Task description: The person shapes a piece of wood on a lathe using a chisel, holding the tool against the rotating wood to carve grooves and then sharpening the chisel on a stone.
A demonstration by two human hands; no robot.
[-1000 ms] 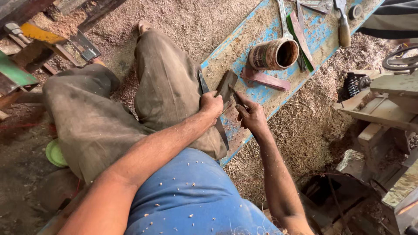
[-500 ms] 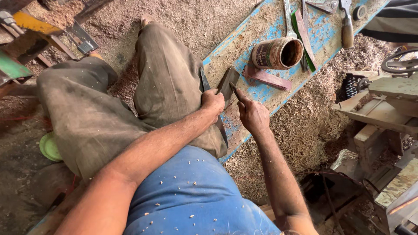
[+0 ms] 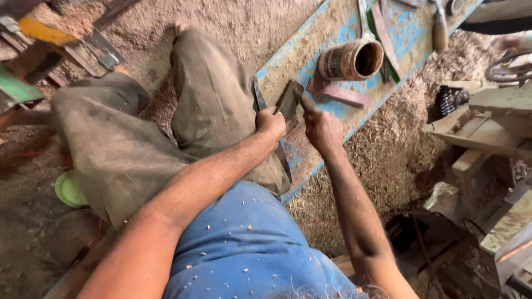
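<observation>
Wooden block (image 3: 289, 99) | between left hand (image 3: 271, 123) and right hand (image 3: 322, 127)

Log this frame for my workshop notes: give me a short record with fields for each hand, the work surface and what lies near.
left hand: closed on the near edge of a dark flat block
right hand: fingers touch the block's right side
block: tilted, resting on the blue board
board: worn blue paint, dusted with sawdust, lies on the floor
on board: tin can on its side, open mouth to the right; reddish wood strip beside it
posture: person sits on the floor, legs bent
floor: sawdust and shavings
</observation>
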